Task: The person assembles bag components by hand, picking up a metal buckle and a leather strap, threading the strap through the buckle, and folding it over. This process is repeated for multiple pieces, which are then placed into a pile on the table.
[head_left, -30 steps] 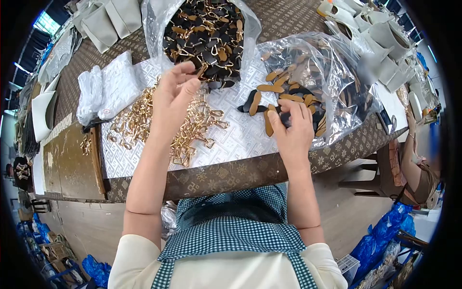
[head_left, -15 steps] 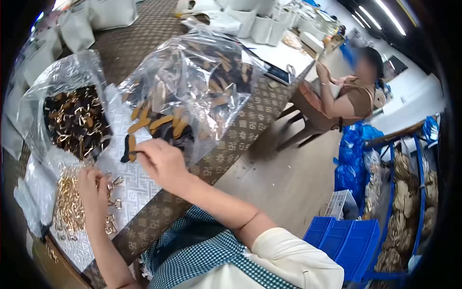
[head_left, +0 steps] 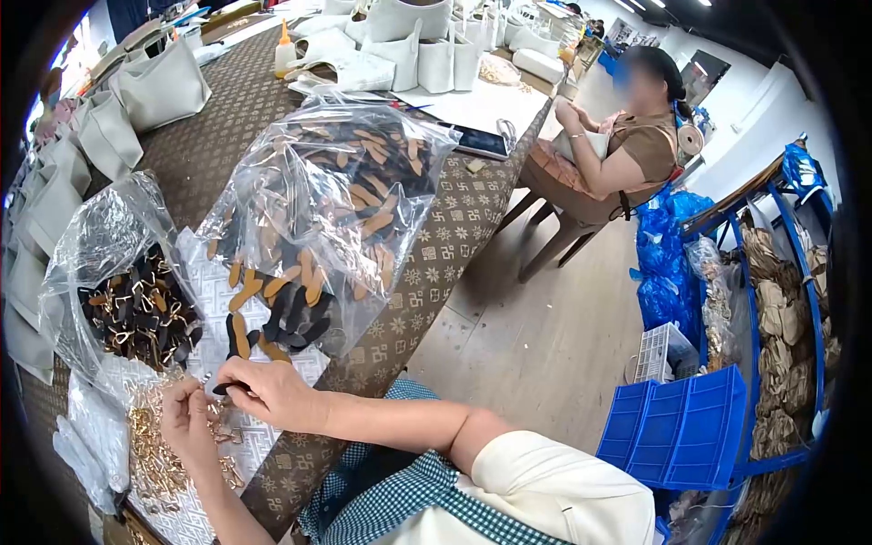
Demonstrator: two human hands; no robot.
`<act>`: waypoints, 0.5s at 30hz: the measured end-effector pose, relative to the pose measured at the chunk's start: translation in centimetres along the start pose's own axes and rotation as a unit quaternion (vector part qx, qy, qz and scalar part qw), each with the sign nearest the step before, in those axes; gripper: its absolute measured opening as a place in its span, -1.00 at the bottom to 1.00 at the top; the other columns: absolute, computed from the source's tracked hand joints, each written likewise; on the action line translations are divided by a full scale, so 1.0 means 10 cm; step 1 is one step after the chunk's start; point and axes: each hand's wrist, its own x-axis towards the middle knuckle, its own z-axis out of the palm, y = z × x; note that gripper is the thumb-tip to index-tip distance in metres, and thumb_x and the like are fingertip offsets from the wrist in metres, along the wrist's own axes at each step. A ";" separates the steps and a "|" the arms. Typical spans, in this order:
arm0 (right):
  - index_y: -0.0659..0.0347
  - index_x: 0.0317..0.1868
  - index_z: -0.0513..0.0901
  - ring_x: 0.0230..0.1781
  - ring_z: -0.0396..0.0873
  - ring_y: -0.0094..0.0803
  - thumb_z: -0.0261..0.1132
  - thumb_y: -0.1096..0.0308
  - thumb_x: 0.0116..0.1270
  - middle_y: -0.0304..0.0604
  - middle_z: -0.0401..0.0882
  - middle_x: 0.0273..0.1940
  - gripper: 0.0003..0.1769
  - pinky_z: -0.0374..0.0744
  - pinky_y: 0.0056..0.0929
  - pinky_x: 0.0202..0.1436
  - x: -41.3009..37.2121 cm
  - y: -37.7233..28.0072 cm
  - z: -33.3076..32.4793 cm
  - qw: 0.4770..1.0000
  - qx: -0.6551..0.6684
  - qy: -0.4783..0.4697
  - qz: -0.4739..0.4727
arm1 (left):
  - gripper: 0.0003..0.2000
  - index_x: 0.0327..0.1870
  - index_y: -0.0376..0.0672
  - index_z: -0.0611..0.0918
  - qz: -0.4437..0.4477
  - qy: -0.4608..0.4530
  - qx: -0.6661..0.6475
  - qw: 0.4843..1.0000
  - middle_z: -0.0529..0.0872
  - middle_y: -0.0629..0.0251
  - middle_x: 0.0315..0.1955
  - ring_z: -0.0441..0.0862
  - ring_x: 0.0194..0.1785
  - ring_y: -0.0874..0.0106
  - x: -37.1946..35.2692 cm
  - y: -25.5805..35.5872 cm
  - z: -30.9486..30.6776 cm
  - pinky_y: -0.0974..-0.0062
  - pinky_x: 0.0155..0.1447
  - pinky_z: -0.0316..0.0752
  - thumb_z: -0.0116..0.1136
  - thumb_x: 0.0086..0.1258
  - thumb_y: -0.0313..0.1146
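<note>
My right hand (head_left: 272, 392) pinches a black leather tab (head_left: 223, 389), its end pointing left. Close beside it, my left hand (head_left: 189, 420) has thumb and fingers pressed together at the tab's end; a small shiny bit shows between the hands, too small to name. Under the left hand lies a pile of gold metal clasps (head_left: 150, 445) on white patterned paper (head_left: 202, 272). Loose tan and black leather tabs (head_left: 295, 313) spill from a clear plastic bag (head_left: 313, 204) beyond my right hand. Another clear bag (head_left: 95, 227) holds black tabs with gold hardware (head_left: 141, 304).
White handbags (head_left: 163, 86) line the table's left and far sides. A phone (head_left: 480, 141) and a glue bottle (head_left: 284, 53) lie and stand farther back. Another person (head_left: 627, 150) sits at the table's right. Blue bins (head_left: 677, 427) and a shelf (head_left: 767, 300) are at right.
My right hand has moved from the loose tabs down and left to my left hand, carrying a black tab. The left hand has come up off the clasp pile. The view has shifted.
</note>
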 end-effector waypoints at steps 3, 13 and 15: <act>0.20 -0.09 0.49 -0.44 0.68 -0.16 0.29 0.49 0.27 -0.08 0.65 -0.36 -0.78 0.57 -0.32 -0.43 0.01 0.00 0.01 1.000 -0.029 -0.003 -0.005 | -0.81 0.03 -0.34 0.62 0.068 -0.056 0.022 0.996 0.64 0.31 -0.18 0.58 -0.28 0.61 -0.01 -0.01 0.03 0.71 -0.32 0.45 0.13 0.47 -0.53; 0.18 -0.12 0.43 -0.41 0.67 -0.07 0.26 0.45 0.26 -0.06 0.66 -0.38 -0.78 0.57 -0.21 -0.42 -0.01 0.01 0.01 0.998 -0.060 -0.016 0.009 | -0.74 0.09 -0.38 0.59 -0.012 -0.077 -0.063 0.995 0.69 0.32 -0.25 0.59 -0.32 0.61 -0.07 0.04 0.11 0.71 -0.31 0.43 0.20 0.45 -0.47; 0.17 -0.14 0.47 -0.45 0.66 -0.09 0.28 0.45 0.27 -0.08 0.64 -0.38 -0.81 0.55 -0.25 -0.46 -0.01 0.05 0.01 0.999 -0.043 -0.023 0.015 | -0.74 0.06 -0.35 0.60 -0.080 -0.083 -0.106 0.988 0.69 0.33 -0.27 0.58 -0.34 0.62 -0.06 0.04 0.08 0.72 -0.31 0.44 0.24 0.42 -0.45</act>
